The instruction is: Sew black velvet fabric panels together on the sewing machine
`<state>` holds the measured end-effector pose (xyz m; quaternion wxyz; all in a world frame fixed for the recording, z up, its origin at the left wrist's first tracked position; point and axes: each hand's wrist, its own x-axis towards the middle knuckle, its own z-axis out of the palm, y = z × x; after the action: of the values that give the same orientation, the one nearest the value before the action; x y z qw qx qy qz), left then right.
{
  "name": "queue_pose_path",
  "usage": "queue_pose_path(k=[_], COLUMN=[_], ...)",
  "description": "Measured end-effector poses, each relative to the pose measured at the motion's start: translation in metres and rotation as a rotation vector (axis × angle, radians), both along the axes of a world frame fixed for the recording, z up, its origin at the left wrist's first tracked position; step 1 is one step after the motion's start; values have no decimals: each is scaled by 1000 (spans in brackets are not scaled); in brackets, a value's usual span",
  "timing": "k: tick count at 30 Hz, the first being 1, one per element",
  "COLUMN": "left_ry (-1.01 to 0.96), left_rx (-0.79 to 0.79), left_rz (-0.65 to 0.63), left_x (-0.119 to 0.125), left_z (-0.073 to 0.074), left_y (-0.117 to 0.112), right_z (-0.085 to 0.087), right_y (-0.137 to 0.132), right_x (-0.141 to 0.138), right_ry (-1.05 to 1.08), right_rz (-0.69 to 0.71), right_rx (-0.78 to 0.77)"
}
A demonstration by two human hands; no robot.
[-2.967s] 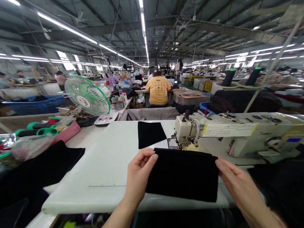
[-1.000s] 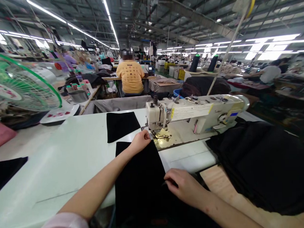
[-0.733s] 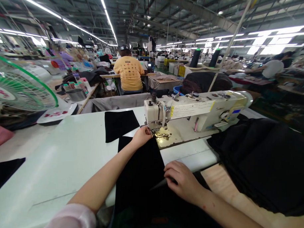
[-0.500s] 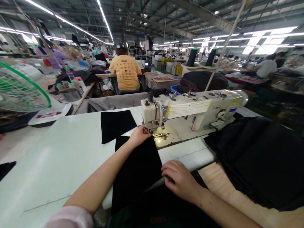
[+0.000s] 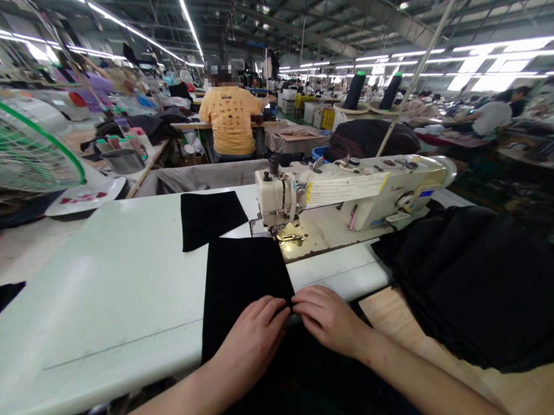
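Observation:
A black cloth panel (image 5: 243,269) lies on the white tabletop and hangs over its front edge toward me. Its far right corner reaches the needle area of the sewing machine (image 5: 277,201); whether it sits under the presser foot I cannot tell. Along the panel's right edge, close to the table's front, my left hand (image 5: 256,332) pinches the cloth. Fingertip to fingertip with it, my right hand (image 5: 329,317) is also closed on that edge. The fingers hide the exact grip. Another black cloth piece (image 5: 211,219) lies flat just beyond the panel.
A heap of black cloth (image 5: 484,285) rests on the right, by a wooden board (image 5: 399,324). At the left stands a green-rimmed fan (image 5: 29,143). Ahead, a person in a yellow shirt (image 5: 231,118) sits facing away. Dark thread cones (image 5: 355,91) stand behind the machine.
My left hand has come back from the needle area to the panel's near right edge, beside my right hand. A pale pointed sliver by the right hand no longer shows. The view has shifted slightly.

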<state>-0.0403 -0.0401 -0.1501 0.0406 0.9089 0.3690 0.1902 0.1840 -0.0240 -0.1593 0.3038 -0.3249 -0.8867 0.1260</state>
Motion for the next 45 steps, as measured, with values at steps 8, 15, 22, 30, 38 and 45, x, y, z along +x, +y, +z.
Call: queue_pose_path(k=[8, 15, 22, 30, 38, 45], left_ry=[-56, -197, -38, -91, -55, -52], left_rx=[-180, -299, -54, 3, 63, 80], left_rz=[13, 74, 145, 97, 93, 60], left_x=[8, 9, 23, 23, 25, 22], left_z=[18, 17, 7, 8, 3, 1], left_y=[17, 17, 7, 11, 7, 10], right_z=[0, 3, -4, -7, -6, -6], right_y=[-1, -5, -3, -2, -2, -2], right_x=[5, 15, 14, 15, 14, 15], right_ry=[45, 19, -135, -193, -190, -196], right_rz=[15, -7, 7, 15, 14, 22], right_rx=[-33, -3, 127, 228, 223, 206])
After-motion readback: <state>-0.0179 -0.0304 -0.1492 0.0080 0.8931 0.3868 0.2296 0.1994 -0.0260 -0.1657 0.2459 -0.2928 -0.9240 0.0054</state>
